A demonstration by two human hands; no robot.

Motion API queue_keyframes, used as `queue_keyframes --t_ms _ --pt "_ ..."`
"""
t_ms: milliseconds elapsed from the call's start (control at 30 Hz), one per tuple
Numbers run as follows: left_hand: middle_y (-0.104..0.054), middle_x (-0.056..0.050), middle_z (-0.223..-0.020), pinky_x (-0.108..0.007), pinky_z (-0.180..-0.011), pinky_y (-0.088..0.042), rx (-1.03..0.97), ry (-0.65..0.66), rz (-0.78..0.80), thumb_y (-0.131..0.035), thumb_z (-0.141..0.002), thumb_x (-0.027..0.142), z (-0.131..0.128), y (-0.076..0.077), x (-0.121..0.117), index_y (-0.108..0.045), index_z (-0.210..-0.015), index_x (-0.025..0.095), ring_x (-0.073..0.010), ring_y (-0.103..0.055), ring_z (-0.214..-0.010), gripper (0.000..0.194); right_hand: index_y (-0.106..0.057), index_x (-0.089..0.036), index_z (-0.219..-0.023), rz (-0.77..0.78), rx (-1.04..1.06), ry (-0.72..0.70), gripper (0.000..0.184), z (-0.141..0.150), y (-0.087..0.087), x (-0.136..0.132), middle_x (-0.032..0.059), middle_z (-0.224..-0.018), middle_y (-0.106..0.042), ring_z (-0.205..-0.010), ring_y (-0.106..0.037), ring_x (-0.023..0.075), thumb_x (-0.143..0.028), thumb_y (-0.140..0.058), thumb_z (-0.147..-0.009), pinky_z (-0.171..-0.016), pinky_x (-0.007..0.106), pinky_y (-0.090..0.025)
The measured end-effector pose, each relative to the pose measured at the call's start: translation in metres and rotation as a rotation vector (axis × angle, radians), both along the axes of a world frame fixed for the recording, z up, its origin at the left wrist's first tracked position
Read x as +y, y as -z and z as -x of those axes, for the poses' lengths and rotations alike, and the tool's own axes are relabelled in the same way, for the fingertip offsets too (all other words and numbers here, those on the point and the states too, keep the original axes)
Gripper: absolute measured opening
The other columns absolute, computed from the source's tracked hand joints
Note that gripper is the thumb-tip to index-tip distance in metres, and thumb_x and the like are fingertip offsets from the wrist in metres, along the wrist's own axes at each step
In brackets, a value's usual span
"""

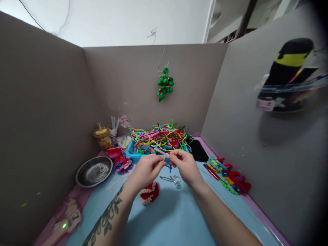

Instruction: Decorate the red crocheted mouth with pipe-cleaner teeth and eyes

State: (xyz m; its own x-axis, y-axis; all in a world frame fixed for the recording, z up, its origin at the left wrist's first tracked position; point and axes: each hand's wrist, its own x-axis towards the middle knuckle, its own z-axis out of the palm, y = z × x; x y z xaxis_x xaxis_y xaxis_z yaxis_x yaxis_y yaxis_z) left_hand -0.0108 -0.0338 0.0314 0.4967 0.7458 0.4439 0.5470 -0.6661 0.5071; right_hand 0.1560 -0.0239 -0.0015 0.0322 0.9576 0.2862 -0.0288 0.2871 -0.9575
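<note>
My left hand (148, 168) and my right hand (186, 165) meet in front of the blue basket, fingers closed in a pinch. Between the fingertips is a small cream piece (167, 155), apparently a bit of pipe cleaner; the fingers cover most of it. A short red and blue end shows just below the right fingertips. Under my hands, scissors (170, 179) lie on the light blue mat. A red fuzzy piece with cream wavy trim (150, 193) sits beside my left wrist.
Colourful pipe cleaners (164, 136) heap over the blue basket (133, 156). At left are a metal bowl (87, 174), a pink glue gun (69, 222) and a cup (103, 138). Fuzzy crafts (228, 176) and a black phone (198, 150) lie right. A green ornament (165, 83) hangs behind.
</note>
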Motion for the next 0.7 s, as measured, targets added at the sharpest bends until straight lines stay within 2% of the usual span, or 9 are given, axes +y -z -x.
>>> queue_keyframes --t_ms 200,433,700 --pt "-0.067 -0.004 -0.078 -0.025 -0.066 -0.043 0.184 -0.105 -0.187 -0.043 -0.09 0.026 -0.003 0.004 -0.005 -0.062 -0.081 0.018 -0.0151 -0.06 -0.073 0.022 -0.061 -0.015 -0.07 -0.03 -0.115 0.098 0.022 0.002 -0.005 -0.004 -0.0005 -0.059 -0.056 -0.054 -0.05 0.0127 -0.036 -0.063 -0.074 -0.052 0.025 -0.04" --pt "-0.063 -0.004 -0.069 -0.024 -0.059 -0.042 0.316 -0.181 -0.328 -0.042 -0.089 0.024 -0.008 0.008 -0.006 -0.06 -0.074 0.017 -0.0146 -0.059 -0.064 0.025 -0.061 -0.018 -0.065 -0.258 -0.404 0.243 0.014 0.005 -0.007 -0.009 0.0015 -0.067 -0.059 -0.064 -0.054 0.0157 -0.023 -0.058 -0.078 -0.061 0.027 -0.043" --pt "-0.06 -0.002 -0.067 -0.023 -0.058 -0.04 0.404 -0.203 -0.322 -0.043 -0.089 0.023 0.0 0.007 0.0 -0.06 -0.072 0.017 -0.0136 -0.056 -0.062 0.024 -0.061 -0.02 -0.07 -0.406 -0.677 0.208 0.015 0.002 0.005 -0.004 0.0032 -0.072 -0.059 -0.073 -0.056 0.0175 -0.015 -0.053 -0.082 -0.069 0.029 -0.042"
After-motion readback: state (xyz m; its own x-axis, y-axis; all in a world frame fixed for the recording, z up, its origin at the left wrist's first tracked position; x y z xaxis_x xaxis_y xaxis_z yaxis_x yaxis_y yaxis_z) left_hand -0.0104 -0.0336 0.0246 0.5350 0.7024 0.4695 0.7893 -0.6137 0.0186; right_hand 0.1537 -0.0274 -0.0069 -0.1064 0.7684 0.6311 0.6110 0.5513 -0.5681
